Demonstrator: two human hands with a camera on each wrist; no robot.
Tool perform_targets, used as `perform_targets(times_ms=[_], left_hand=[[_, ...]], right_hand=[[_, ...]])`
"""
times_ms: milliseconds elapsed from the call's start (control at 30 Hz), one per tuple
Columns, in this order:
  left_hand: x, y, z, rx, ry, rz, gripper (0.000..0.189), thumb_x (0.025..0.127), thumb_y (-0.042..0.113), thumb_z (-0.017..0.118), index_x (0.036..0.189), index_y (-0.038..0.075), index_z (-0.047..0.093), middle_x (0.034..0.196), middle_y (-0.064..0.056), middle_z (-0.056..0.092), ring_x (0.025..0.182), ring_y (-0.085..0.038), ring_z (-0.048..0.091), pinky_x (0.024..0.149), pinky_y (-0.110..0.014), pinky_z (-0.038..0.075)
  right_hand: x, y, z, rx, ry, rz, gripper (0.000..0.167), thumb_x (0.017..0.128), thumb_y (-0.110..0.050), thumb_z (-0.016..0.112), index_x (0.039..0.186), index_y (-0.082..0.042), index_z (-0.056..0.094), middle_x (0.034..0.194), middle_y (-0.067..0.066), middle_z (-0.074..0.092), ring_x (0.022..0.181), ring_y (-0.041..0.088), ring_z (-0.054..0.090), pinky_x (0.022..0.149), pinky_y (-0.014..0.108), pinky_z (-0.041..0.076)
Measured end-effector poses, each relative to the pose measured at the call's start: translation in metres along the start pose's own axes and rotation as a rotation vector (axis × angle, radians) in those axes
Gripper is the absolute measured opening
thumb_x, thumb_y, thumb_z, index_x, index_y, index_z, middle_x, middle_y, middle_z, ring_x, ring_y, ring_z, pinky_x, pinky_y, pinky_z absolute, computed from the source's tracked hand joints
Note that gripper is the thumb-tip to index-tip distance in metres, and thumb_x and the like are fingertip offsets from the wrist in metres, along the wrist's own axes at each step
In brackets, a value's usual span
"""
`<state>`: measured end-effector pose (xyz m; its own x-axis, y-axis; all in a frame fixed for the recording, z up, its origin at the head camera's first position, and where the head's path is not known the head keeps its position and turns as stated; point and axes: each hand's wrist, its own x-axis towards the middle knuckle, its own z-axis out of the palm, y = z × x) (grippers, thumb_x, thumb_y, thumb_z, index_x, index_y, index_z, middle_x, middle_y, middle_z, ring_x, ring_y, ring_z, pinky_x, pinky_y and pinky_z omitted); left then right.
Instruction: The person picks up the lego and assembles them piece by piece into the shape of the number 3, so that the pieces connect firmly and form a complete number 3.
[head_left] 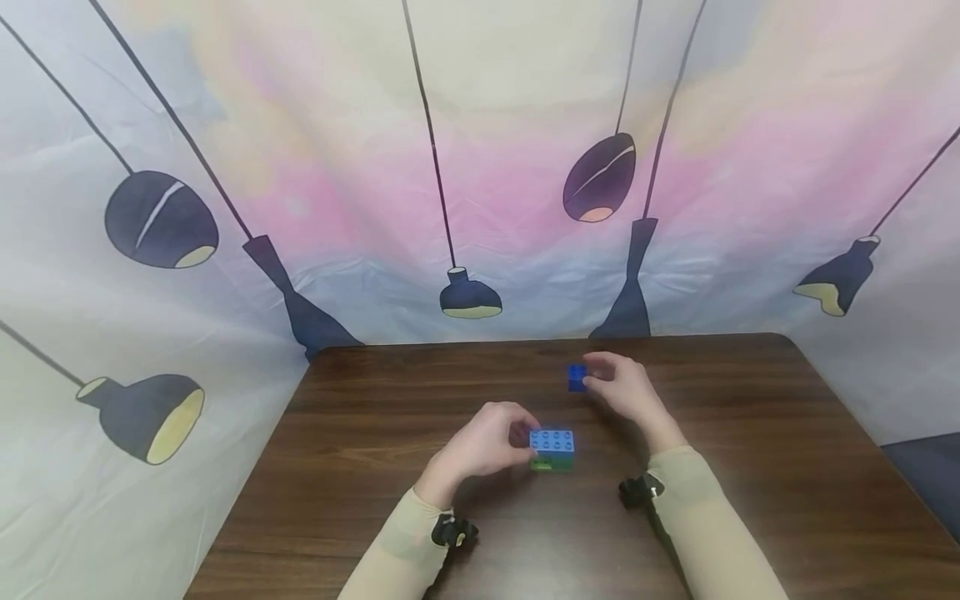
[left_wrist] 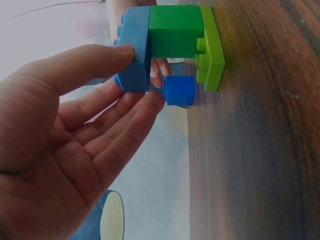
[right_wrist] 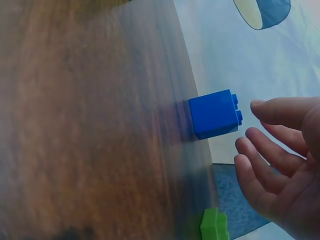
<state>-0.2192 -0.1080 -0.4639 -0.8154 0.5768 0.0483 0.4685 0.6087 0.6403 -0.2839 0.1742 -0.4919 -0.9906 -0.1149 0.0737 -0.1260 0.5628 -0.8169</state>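
A small stack of toy building bricks stands on the table: a light blue brick [head_left: 552, 440] on top, a green brick [left_wrist: 176, 31] under one end of it, and a lime green brick [left_wrist: 214, 55] at the bottom. My left hand [head_left: 491, 442] pinches the light blue brick, thumb [left_wrist: 95, 65] on one side and fingers on the other. Farther back sits a small dark blue brick [right_wrist: 214, 115] with its studs up. Beside its studs hovers my right hand [head_left: 626, 387], fingers loosely bent and apart from the brick in the right wrist view.
The dark wood table [head_left: 375, 400] extends around both hands. A cloth [head_left: 510, 183] printed with hanging lamps rises behind its far edge. Black straps with small devices [head_left: 453, 531] sit on both wrists.
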Motion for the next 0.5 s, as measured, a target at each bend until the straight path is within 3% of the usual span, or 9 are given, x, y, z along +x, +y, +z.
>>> perform_targets(times_ms=[500], left_hand=[[-0.0003,0.0025,-0.0013,0.005,-0.001,0.004,0.027,0.089,0.016,0.089,0.113,0.011,0.078,0.105,0.004,0.073,0.09,-0.004,0.067,0.083,-0.024,0.058]], right_hand=[[0.0024,0.0023,0.0065,-0.005,-0.034,-0.006,0.049,0.104,-0.013,0.071,0.151,-0.006,0.058,0.148,0.023,0.061,0.129,0.041,0.064,0.104,0.056,0.053]])
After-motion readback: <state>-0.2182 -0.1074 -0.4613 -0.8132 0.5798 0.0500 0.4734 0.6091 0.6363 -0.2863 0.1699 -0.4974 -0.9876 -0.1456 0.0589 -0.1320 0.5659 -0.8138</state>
